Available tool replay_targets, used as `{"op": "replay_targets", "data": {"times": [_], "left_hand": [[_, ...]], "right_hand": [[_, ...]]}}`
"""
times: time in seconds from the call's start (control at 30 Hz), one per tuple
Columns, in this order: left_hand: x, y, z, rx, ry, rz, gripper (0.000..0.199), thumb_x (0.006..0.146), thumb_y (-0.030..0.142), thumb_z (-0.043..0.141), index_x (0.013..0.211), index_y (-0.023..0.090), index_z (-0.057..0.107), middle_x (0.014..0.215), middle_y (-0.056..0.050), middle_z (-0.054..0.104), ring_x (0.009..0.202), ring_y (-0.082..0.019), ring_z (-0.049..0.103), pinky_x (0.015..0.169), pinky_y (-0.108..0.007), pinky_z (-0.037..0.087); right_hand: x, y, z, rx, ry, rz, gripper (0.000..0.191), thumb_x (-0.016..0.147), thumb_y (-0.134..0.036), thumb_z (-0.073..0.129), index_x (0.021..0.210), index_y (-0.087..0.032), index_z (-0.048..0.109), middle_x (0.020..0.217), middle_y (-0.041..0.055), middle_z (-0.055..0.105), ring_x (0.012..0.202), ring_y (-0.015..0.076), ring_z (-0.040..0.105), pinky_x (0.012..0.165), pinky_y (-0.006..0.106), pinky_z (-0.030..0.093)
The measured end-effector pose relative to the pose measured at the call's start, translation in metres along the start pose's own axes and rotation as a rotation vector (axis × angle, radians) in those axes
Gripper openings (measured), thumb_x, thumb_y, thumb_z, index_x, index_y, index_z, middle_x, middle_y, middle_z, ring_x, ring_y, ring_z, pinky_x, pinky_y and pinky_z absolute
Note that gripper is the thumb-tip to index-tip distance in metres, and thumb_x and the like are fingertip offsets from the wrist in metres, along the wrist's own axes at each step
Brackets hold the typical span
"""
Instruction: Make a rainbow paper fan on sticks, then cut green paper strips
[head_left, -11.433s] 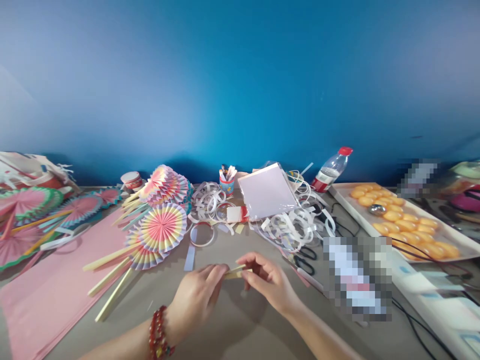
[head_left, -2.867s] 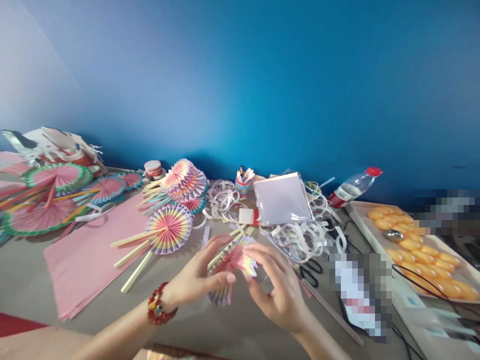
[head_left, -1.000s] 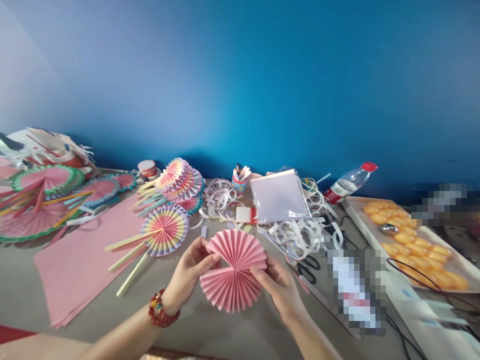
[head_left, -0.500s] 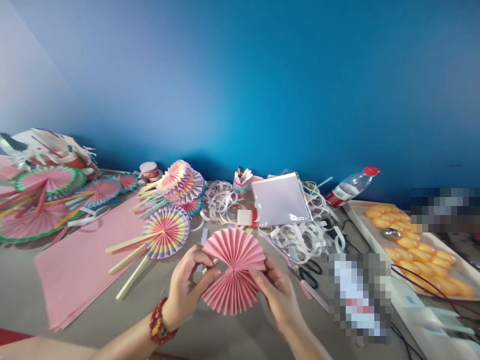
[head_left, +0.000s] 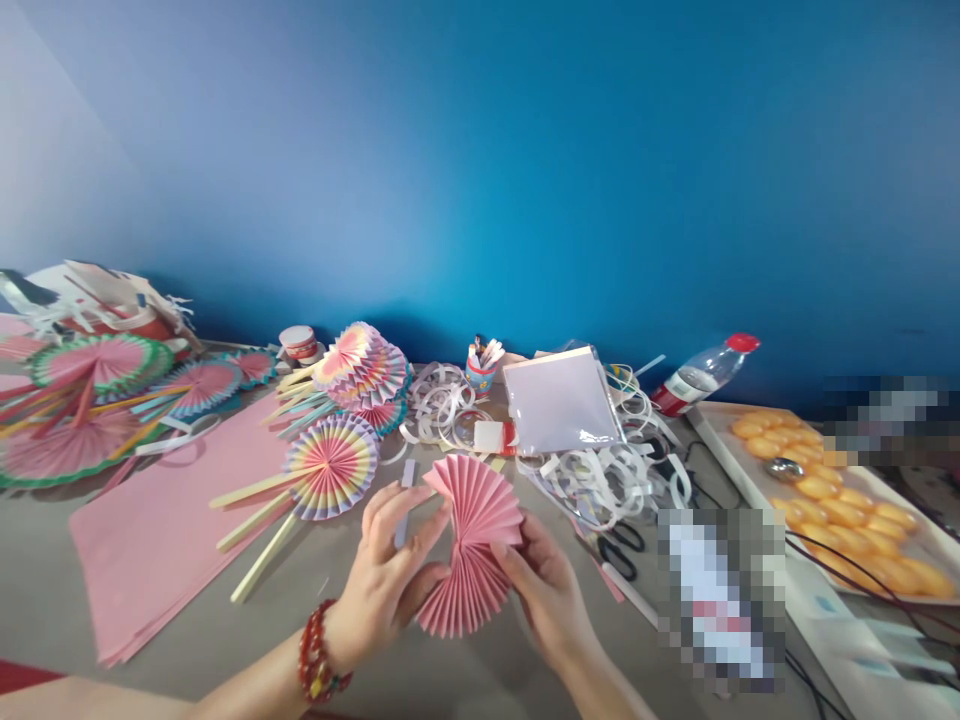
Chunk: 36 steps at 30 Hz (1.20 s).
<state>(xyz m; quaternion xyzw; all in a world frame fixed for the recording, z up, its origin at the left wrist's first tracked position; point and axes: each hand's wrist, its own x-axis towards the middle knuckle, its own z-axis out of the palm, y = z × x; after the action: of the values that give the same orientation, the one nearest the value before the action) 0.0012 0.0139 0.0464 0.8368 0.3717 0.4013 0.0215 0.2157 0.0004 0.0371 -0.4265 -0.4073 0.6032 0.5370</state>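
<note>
A pleated pink paper fan (head_left: 480, 510), spread almost into a full circle, is held upright above the grey table. My right hand (head_left: 544, 585) pinches its right edge, thumb in front and fingers behind. On the other side, my left hand (head_left: 394, 560), with a red bead bracelet (head_left: 322, 650) at the wrist, has thumb and forefinger at the fan's left edges, where the pleats leave a gap. A finished striped fan (head_left: 334, 467) with pale stick handles lies left of my left hand.
Pink paper sheets (head_left: 172, 520) lie at left, near several fans (head_left: 101, 360). Behind are curled white paper strips (head_left: 442, 400), a pen cup (head_left: 482, 372) and a plastic sleeve (head_left: 562, 400). To the right are scissors (head_left: 622, 550), a bottle (head_left: 705, 375) and a tray of yellow objects (head_left: 712, 425).
My left hand has shifted right and up against the fan, fingers straighter. The fan's left edges have turned inward and it looks narrower. My right hand keeps its grip.
</note>
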Motion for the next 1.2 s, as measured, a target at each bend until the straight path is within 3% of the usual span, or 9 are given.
{"op": "replay_targets", "data": {"times": [0.1, 0.23, 0.33, 0.6, 0.8, 0.97, 1.1, 1.2], "left_hand": [[0.001, -0.004, 0.001, 0.057, -0.012, 0.081, 0.058, 0.101, 0.049, 0.032, 0.152, 0.022, 0.033, 0.153, -0.018, 0.032, 0.143, -0.038, 0.026, 0.114, -0.061, 0.021], [0.003, -0.008, 0.003, 0.092, -0.074, 0.138, 0.075, 0.096, 0.062, 0.022, 0.156, 0.019, 0.017, 0.157, -0.019, 0.030, 0.149, -0.036, 0.012, 0.118, -0.059, 0.009], [0.003, -0.009, 0.005, 0.052, -0.117, 0.139, 0.080, 0.094, 0.066, 0.016, 0.157, 0.017, 0.010, 0.156, -0.021, 0.032, 0.149, -0.036, 0.012, 0.117, -0.061, 0.007], [0.009, -0.011, 0.006, -0.145, -0.197, 0.164, 0.105, 0.079, 0.084, 0.019, 0.157, 0.014, 0.011, 0.153, -0.026, 0.033, 0.147, -0.040, 0.017, 0.116, -0.063, 0.004], [0.012, -0.008, 0.006, -0.147, -0.192, 0.133, 0.093, 0.083, 0.078, 0.040, 0.154, 0.019, 0.023, 0.148, -0.022, 0.045, 0.146, -0.037, 0.027, 0.117, -0.061, 0.007], [0.018, -0.004, 0.005, -0.218, -0.134, 0.167, 0.079, 0.088, 0.068, 0.046, 0.151, 0.024, 0.028, 0.139, -0.016, 0.057, 0.143, -0.033, 0.034, 0.117, -0.060, 0.010], [0.020, -0.004, 0.004, -0.252, -0.084, 0.159, 0.066, 0.090, 0.060, 0.052, 0.144, 0.025, 0.039, 0.132, -0.014, 0.063, 0.139, -0.031, 0.042, 0.116, -0.060, 0.018], [0.020, -0.005, 0.004, -0.304, -0.037, 0.130, 0.055, 0.091, 0.055, 0.056, 0.136, 0.024, 0.050, 0.127, -0.014, 0.067, 0.135, -0.031, 0.047, 0.116, -0.060, 0.023]], "right_hand": [[-0.002, -0.002, 0.002, -0.006, -0.011, 0.010, 0.031, 0.084, -0.040, 0.072, 0.107, -0.020, 0.067, 0.094, 0.0058, 0.068, 0.090, 0.0210, 0.064, 0.083, 0.031, 0.051], [-0.004, -0.007, 0.007, 0.030, -0.075, 0.023, 0.028, 0.086, -0.038, 0.070, 0.109, -0.022, 0.067, 0.095, 0.0047, 0.069, 0.089, 0.0190, 0.063, 0.083, 0.029, 0.050], [-0.005, -0.010, 0.010, 0.046, -0.096, 0.022, 0.026, 0.086, -0.036, 0.070, 0.109, -0.023, 0.067, 0.095, 0.0037, 0.069, 0.091, 0.0187, 0.063, 0.084, 0.028, 0.050], [-0.009, -0.012, 0.019, 0.092, -0.168, 0.069, 0.033, 0.083, -0.041, 0.073, 0.110, -0.024, 0.067, 0.100, 0.0057, 0.071, 0.091, 0.0211, 0.066, 0.085, 0.033, 0.052], [-0.011, -0.008, 0.020, 0.068, -0.179, 0.081, 0.034, 0.083, -0.043, 0.072, 0.110, -0.023, 0.067, 0.098, 0.0059, 0.071, 0.090, 0.0223, 0.067, 0.084, 0.035, 0.053], [-0.012, -0.010, 0.025, 0.050, -0.208, 0.061, 0.035, 0.084, -0.047, 0.069, 0.111, -0.025, 0.068, 0.097, 0.0057, 0.071, 0.090, 0.0231, 0.067, 0.084, 0.036, 0.053], [-0.011, -0.018, 0.027, -0.052, -0.207, -0.006, 0.038, 0.088, -0.055, 0.061, 0.108, -0.024, 0.070, 0.095, 0.0064, 0.071, 0.088, 0.0234, 0.066, 0.085, 0.037, 0.053], [-0.012, -0.023, 0.023, -0.147, -0.278, -0.038, 0.046, 0.092, -0.060, 0.051, 0.110, -0.023, 0.070, 0.099, 0.0083, 0.071, 0.089, 0.0238, 0.065, 0.087, 0.037, 0.052]]}}
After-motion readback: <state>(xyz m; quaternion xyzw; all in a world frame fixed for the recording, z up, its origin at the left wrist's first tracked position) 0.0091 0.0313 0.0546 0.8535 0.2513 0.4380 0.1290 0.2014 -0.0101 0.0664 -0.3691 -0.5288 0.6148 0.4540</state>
